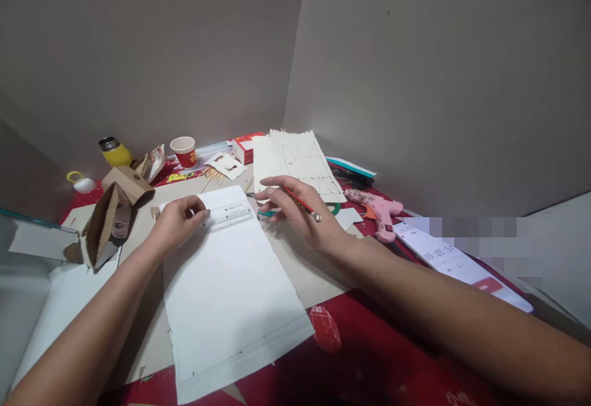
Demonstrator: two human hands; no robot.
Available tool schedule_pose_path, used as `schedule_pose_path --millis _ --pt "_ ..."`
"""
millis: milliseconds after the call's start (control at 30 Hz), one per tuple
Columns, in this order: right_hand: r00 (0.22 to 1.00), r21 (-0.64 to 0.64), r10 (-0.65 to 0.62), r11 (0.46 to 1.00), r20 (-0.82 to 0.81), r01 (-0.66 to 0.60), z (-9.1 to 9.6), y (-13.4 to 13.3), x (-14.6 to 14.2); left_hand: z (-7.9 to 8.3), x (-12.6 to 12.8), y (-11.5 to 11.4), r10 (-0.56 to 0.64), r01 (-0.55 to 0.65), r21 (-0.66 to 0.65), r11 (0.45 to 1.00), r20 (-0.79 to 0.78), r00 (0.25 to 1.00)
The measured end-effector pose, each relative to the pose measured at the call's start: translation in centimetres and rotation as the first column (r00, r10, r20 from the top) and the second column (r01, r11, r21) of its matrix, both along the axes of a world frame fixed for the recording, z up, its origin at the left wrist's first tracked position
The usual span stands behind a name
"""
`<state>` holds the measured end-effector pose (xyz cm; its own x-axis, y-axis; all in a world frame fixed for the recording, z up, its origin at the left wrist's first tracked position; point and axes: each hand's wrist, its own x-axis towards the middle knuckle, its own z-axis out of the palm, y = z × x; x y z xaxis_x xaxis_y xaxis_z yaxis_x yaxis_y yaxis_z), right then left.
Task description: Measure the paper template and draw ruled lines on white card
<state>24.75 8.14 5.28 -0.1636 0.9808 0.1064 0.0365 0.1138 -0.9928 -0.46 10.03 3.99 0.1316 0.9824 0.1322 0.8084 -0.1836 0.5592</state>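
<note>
A large white sheet (226,283) lies in front of me with a clear ruler (233,214) across its far part. My left hand (179,218) pinches the ruler's left end between thumb and fingers. Right of the sheet, my right hand (302,212) hovers with a red-and-black pencil (298,200) resting between its fingers, tip end away from the paper. Its index finger and thumb are stretched loosely leftward. Under that hand, teal scissor handles (336,208) show in part; the rest is hidden.
Behind are a sheet with drawn triangles (300,160), a paper cup (183,151), a red box (247,147) and wooden sticks (213,176). Cut cardboard (108,218) stands at left, near a yellow bottle (116,152). A pink glue gun (381,212) and a phone (455,264) lie right.
</note>
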Motion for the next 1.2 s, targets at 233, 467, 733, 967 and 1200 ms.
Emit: schedule_pose_path --millis 233,467,733,967,1200 --pt "0.960 -0.045 0.016 0.999 0.280 -0.004 -2.0 1.1 0.2 0.2 -1.6 0.2 0.057 -0.048 -0.048 0.998 0.194 0.979" --pt "0.956 -0.181 0.014 0.983 0.291 0.041 -3.6 2.7 -1.2 -1.3 -3.4 0.5 0.241 -0.236 -0.051 0.970 0.288 0.927" --pt "0.978 -0.311 -0.048 0.944 0.202 0.111 -3.4 3.1 -4.4 -1.4 -2.5 0.3 0.274 -0.267 -0.067 0.961 0.138 0.952" --pt "0.975 -0.145 -0.042 0.987 0.218 0.075 -3.6 2.4 -3.6 -0.8 -1.9 -0.4 0.255 -0.256 -0.069 0.964 -0.016 0.967" --pt "0.940 -0.120 0.046 0.993 0.339 -0.005 -2.8 -1.9 -0.5 -0.2 -2.1 -0.7 0.333 -0.336 0.008 0.942 -0.166 0.928"
